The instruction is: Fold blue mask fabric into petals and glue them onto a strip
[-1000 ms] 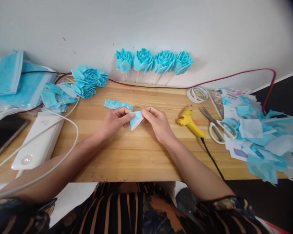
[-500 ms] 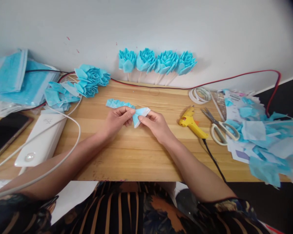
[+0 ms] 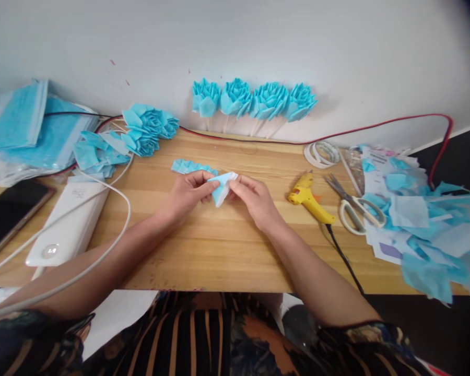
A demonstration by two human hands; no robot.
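Note:
Between my two hands, just above the wooden table [image 3: 227, 245], is a folded piece of blue and white mask fabric [image 3: 221, 189], roughly a triangle with its tip pointing down. My left hand [image 3: 190, 194] pinches its left side between thumb and fingers. On the other side, my right hand [image 3: 254, 199] grips the white edge, the thumb near the upper right corner. Behind my left hand lies a row of folded blue petals [image 3: 191, 166], partly covered by the fingers.
Blue fabric roses [image 3: 270, 99] on sticks lean against the wall; more roses [image 3: 144, 128] lie left. At right are a yellow glue gun [image 3: 311, 198], scissors [image 3: 356, 203], tape rolls [image 3: 321, 154] and fabric scraps [image 3: 423, 224]. A white power bank [image 3: 68, 222], cable and phone [image 3: 11, 216] sit left.
My right thumb has shifted from the front of the fabric to its upper right edge. The piece has turned a little, with its white edge now folded along the right side.

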